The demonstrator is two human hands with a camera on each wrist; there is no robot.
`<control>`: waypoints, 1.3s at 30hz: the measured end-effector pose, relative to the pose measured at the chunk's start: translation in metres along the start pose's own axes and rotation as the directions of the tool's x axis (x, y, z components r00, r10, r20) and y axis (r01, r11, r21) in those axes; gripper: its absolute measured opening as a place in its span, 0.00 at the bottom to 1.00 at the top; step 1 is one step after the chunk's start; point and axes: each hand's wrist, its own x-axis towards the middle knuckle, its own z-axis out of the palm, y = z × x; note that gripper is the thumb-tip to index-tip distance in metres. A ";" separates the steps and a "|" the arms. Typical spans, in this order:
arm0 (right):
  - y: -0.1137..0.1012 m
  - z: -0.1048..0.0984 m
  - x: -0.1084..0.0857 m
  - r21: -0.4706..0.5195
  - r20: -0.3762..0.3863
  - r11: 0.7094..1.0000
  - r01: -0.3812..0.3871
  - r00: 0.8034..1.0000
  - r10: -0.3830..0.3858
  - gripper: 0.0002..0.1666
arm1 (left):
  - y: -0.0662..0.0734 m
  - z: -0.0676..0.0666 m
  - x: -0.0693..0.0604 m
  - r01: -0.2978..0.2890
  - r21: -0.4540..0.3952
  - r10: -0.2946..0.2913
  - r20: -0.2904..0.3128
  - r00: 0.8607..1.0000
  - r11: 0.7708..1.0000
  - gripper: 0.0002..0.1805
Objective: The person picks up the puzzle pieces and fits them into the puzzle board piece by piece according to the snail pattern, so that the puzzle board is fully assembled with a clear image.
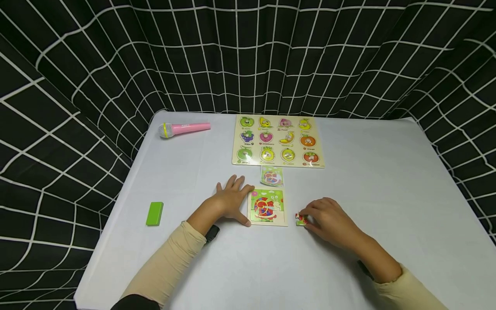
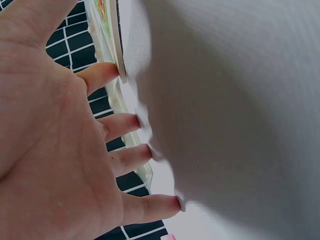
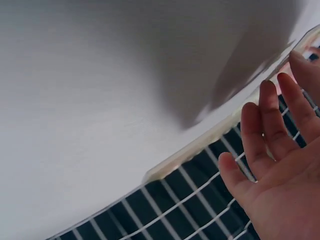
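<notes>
A small square wooden tray puzzle [image 1: 267, 207] lies on the table, its green picture showing a red, coiled creature. Bare wood shows at its lower right corner. My left hand [image 1: 231, 202] rests at its left side with fingers spread, index finger at the upper corner and thumb at the lower one. In the left wrist view, the straight fingers [image 2: 122, 125] reach down to the cloth and the tray's edge. Right of the tray, my right hand [image 1: 329, 221] pinches a red and green puzzle piece [image 1: 300, 220] between fingers and thumb. The right wrist view hides this piece.
A picture card [image 1: 272, 176] lies above the tray, below a large fruit peg board [image 1: 278, 141]. A pink toy microphone [image 1: 190, 128] is at the back left, a green block [image 1: 155, 214] at the left. Black checked curtain [image 1: 255, 56] surrounds the table's back and sides.
</notes>
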 end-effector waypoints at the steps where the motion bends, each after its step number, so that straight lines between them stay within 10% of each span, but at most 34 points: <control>1: -0.003 0.001 0.004 0.001 0.000 1.000 0.016 1.000 -0.016 0.16 | 0.000 0.000 0.000 0.000 0.001 0.000 0.000 1.000 1.000 0.62; 11: -0.020 0.011 0.032 -0.004 -0.036 0.988 0.157 0.987 -0.157 0.14 | 0.000 0.000 0.000 -0.005 0.006 0.005 0.005 1.000 1.000 0.62; 31: -0.024 0.013 0.046 -0.057 -0.033 0.981 0.186 0.982 -0.188 0.11 | 0.000 -0.005 0.003 0.003 0.013 -0.003 0.005 1.000 1.000 0.62; 39: -0.030 0.012 0.041 -0.031 0.088 0.987 0.156 0.984 -0.153 0.17 | -0.001 0.001 0.002 -0.002 -0.016 0.002 0.019 1.000 1.000 0.62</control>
